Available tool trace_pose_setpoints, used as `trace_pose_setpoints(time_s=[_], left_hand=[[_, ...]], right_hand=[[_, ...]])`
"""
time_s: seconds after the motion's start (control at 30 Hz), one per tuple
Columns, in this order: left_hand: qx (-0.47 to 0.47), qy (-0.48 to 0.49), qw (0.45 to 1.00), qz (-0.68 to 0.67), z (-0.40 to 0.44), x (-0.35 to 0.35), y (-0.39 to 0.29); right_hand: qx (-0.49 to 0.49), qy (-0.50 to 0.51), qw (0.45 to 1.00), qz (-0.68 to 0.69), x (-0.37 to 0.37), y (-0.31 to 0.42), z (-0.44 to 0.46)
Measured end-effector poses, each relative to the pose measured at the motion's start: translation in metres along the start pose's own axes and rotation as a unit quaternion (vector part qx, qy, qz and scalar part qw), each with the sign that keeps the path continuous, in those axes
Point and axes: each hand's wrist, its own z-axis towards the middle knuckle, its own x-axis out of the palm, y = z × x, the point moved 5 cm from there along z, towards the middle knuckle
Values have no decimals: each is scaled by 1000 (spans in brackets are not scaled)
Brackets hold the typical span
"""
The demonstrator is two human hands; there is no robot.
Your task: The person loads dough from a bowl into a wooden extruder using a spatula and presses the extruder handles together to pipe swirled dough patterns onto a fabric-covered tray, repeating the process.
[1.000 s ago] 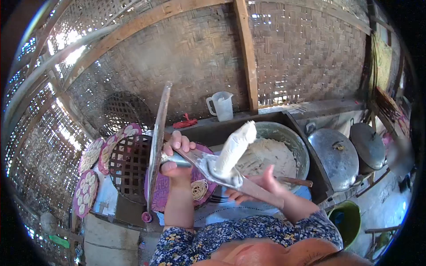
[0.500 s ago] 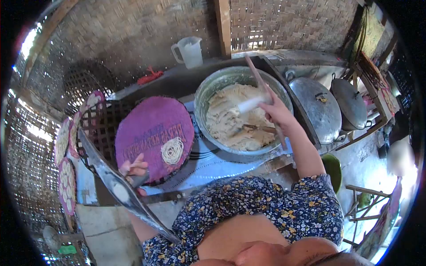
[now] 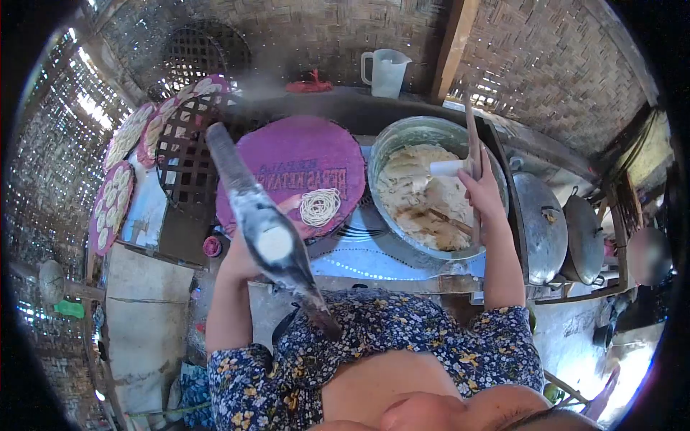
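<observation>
My left hand (image 3: pixel 293 210), partly hidden, grips a long, worn wooden press board (image 3: pixel 244 188) from behind; white dough fills or covers a round spot in its middle. The board is tilted in front of a round purple cloth-covered tray (image 3: pixel 287 151). A coil of thin pale dough strands (image 3: pixel 320 207) lies on that tray, beside my left fingers. With my right hand (image 3: pixel 486 192) I hold a wooden plunger bar (image 3: pixel 472 133), a white cylinder (image 3: pixel 446 168) sticking out from it to the left. Below it, a large metal pot (image 3: pixel 383 154) holds pale dough (image 3: pixel 424 161) and a wooden stick (image 3: pixel 451 220).
A plastic jug (image 3: pixel 389 74) and a red bundle (image 3: pixel 310 83) stand on the back ledge. Purple trays with dough coils (image 3: pixel 113 203) lean at left near a black lattice basket (image 3: pixel 180 169). Two lidded pots (image 3: pixel 533 228) sit to the right.
The view has turned, so the table appears farther right. My left hand has swung the press board, its round spot now facing the camera. The plunger bar in my right hand stands more upright.
</observation>
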Motion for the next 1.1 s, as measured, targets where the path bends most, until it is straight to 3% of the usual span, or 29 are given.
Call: trace_pose_setpoints(time_s=[0.03,0.1,0.17,0.27,0.3,0.4,0.5,0.57,0.6,0.8,0.9,0.93,1.07,1.1], left_hand=[[-26,-14,999,27,3,2,-2],[-44,-25,997,59,9,-2,0],[-26,-24,997,69,15,-9,4],[-3,-1,990,142,21,-19,-3],[-6,9,985,171,23,-24,-1],[46,21,968,247,34,-20,-9],[11,-7,932,363,53,-8,3],[-16,8,925,380,63,7,3],[81,17,920,383,66,8,12],[59,-2,904,423,56,-1,-8],[170,-40,868,466,53,-6,-17],[205,-50,845,491,51,-7,-18],[207,-67,836,503,50,-16,-25],[160,-76,839,514,50,-21,-18]], right_hand=[[-33,-45,994,-94,2,-19,15],[-10,-78,985,-153,-1,-23,13],[96,-50,991,-82,-2,-5,-3],[112,-70,991,34,-5,-1,-16],[96,-105,990,-17,-8,9,-20],[31,-53,993,103,-3,40,-38],[-5,53,952,302,25,91,-75],[-43,115,931,343,49,122,-99],[-64,145,919,360,59,134,-109],[-162,138,953,218,86,146,-115],[-243,140,943,179,91,171,-118],[-295,128,941,104,91,177,-118],[-516,75,846,-115,92,220,-137],[-556,61,819,-127,95,228,-142]])
